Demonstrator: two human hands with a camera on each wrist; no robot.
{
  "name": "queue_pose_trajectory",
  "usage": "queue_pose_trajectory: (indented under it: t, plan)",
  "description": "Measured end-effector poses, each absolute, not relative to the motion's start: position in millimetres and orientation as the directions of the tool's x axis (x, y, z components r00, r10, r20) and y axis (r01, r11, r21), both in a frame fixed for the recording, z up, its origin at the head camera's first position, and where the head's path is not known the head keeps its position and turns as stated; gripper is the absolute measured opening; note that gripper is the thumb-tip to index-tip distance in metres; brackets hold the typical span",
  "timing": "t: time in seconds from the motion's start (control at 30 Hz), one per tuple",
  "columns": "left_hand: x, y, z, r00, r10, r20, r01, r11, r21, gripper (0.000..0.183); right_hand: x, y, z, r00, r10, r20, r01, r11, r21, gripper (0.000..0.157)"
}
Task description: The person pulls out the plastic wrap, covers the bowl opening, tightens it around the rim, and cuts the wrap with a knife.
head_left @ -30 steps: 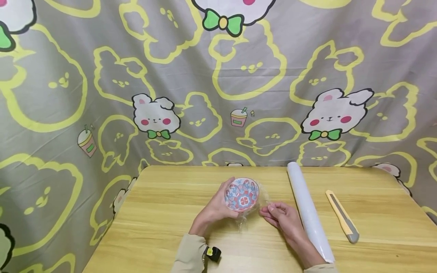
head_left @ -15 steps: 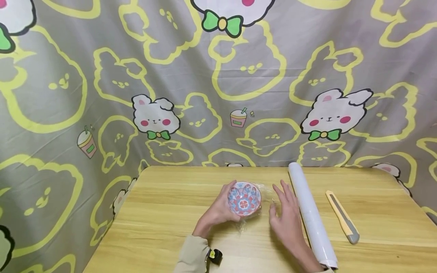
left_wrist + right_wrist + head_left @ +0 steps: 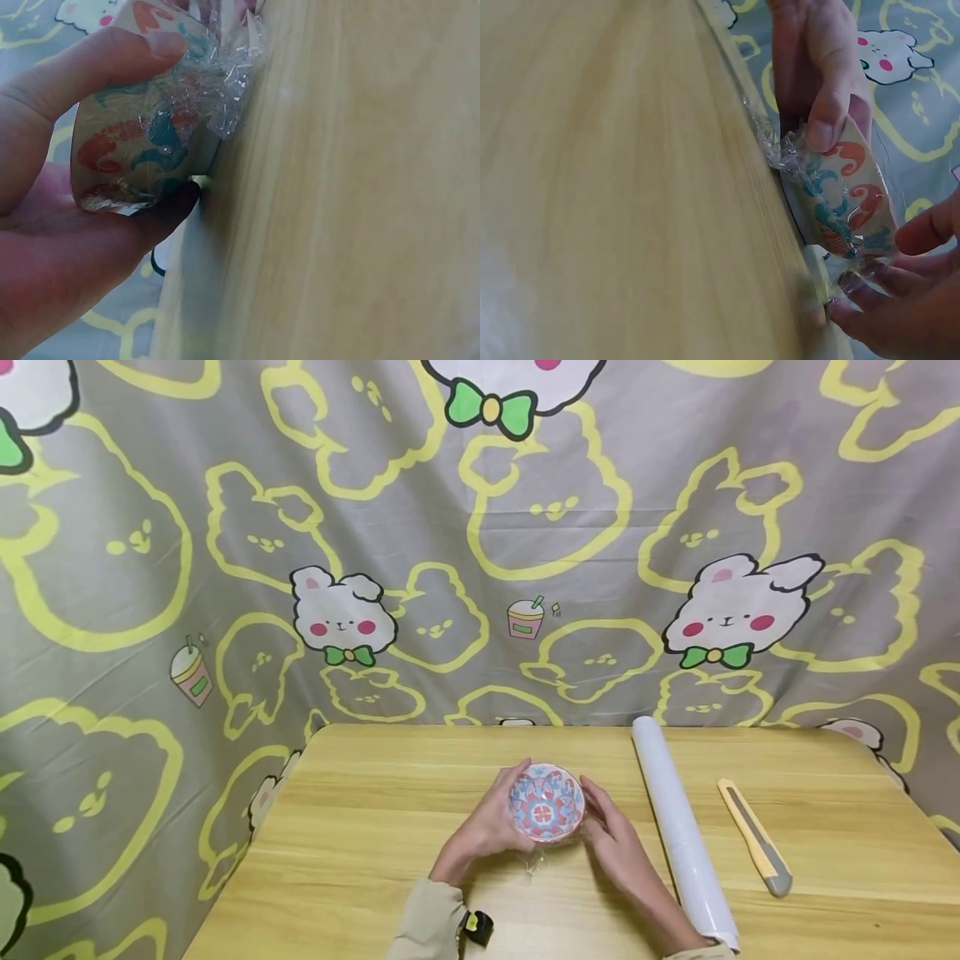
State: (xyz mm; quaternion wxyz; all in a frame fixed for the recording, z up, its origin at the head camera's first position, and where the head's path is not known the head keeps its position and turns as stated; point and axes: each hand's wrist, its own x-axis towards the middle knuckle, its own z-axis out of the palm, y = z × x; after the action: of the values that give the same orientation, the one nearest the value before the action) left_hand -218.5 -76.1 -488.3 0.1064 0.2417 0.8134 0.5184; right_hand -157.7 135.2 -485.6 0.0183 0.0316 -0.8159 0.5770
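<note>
A small bowl point(image 3: 546, 803) with a red, blue and white pattern inside is tilted toward the head camera. Clear cling film point(image 3: 229, 82) wraps its outside and bunches near the base. My left hand point(image 3: 491, 818) grips the bowl from its left, the thumb pressing the patterned outer wall in the left wrist view. My right hand point(image 3: 618, 843) is at the opposite side, its loosely bent fingers point(image 3: 896, 281) touching the film near the rim. Some of these fingers are hidden behind the bowl in the head view.
A long white roll of film point(image 3: 682, 835) lies on the wooden table point(image 3: 337, 843) beside the right forearm. Farther right is a yellow and grey utility knife point(image 3: 753, 839). A patterned curtain point(image 3: 450, 527) hangs behind the table and along its left side.
My right hand pinched the film at the bowl's right, let go with fingers spread, and now touches the bowl's side. The bowl, in my left hand, has shifted slightly right and nearer.
</note>
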Motion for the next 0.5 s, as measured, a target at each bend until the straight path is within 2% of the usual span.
queue_pose_trajectory:
  t: [0.13, 0.23, 0.3, 0.37, 0.5]
  plan:
    - [-218.5, -75.1, -488.3, -0.865, 0.496, 0.072, 0.279, 0.357, 0.892, 0.126, -159.6, 136.1, -484.3, -0.997, -0.065, -0.046, 0.04, 0.086, -0.995, 0.065]
    - [-218.1, -75.2, -487.6, -0.872, 0.485, 0.067, 0.268, 0.359, 0.894, 0.127, -160.3, 137.1, -483.2, -0.986, -0.126, -0.109, 0.122, -0.102, -0.987, 0.075]
    - [-217.5, -75.2, -487.5, -0.874, 0.482, 0.067, 0.269, 0.363, 0.892, 0.127, -159.9, 138.0, -482.3, -0.98, -0.151, -0.127, 0.151, -0.16, -0.975, 0.078]
    - [-217.0, -74.5, -487.4, -0.872, 0.483, 0.077, 0.281, 0.366, 0.887, 0.127, -159.0, 138.8, -481.3, -0.988, -0.111, -0.105, 0.115, -0.089, -0.989, 0.072]
    - [-215.6, -71.6, -487.9, -0.872, 0.481, 0.087, 0.299, 0.385, 0.873, 0.128, -156.5, 139.9, -481.2, -0.993, 0.119, 0.017, 0.013, 0.252, -0.968, 0.047]
